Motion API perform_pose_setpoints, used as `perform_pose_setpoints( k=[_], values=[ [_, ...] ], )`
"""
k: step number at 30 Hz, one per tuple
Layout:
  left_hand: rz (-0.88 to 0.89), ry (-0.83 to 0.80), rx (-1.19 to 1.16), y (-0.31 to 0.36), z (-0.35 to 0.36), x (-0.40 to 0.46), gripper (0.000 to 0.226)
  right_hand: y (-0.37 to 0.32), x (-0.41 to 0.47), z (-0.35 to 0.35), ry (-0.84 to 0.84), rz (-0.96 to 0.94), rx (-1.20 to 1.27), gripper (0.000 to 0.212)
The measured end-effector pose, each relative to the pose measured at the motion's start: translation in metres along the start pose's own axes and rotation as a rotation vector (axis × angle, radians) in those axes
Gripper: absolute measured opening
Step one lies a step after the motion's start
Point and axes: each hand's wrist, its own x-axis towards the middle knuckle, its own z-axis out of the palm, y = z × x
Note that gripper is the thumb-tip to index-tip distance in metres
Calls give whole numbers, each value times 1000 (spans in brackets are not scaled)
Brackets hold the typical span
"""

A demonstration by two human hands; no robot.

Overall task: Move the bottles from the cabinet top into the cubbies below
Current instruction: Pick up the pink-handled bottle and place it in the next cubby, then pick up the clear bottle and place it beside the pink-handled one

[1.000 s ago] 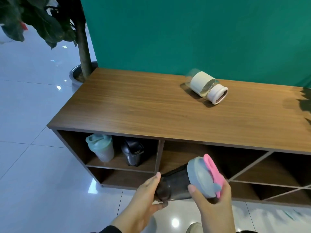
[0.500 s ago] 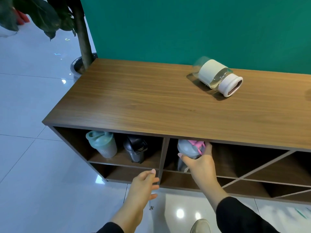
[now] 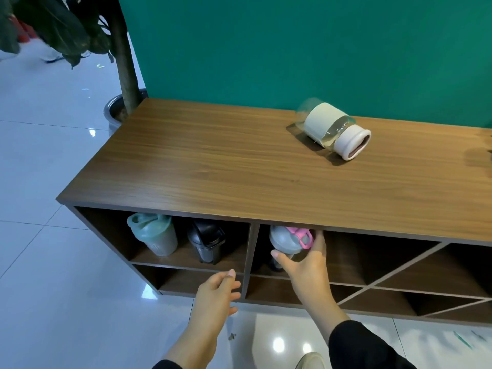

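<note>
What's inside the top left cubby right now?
Two bottles stand there: a pale green one on the left and a black one beside it. The cubby's back corners are in shadow, so anything behind them is hidden.

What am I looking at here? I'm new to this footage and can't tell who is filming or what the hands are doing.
No machine here: a person wears a camera on the head, looking down at their own bare hands. The right hand grips a grey-lidded shaker bottle with a pink cap, standing in an upper cubby of the wooden cabinet. The left hand hovers empty. The left cubby holds a green shaker and a black shaker. One clear bottle with a cream sleeve lies on its side on top.
</note>
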Motion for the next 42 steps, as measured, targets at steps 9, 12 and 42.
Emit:
perform_pose_setpoints(
  k=[9, 12, 42],
  values=[
    [26, 2, -50, 5, -3, 0, 11, -68, -84, -72, 3, -385, 63, 11],
    [28, 0, -58, 3, -1, 1, 12, -109, -26, -93, 213, -520, 93, 17],
    [14, -425, -443, 24, 32, -92, 66, -80, -103, -159, 15, -567, 98, 76]
  ],
)
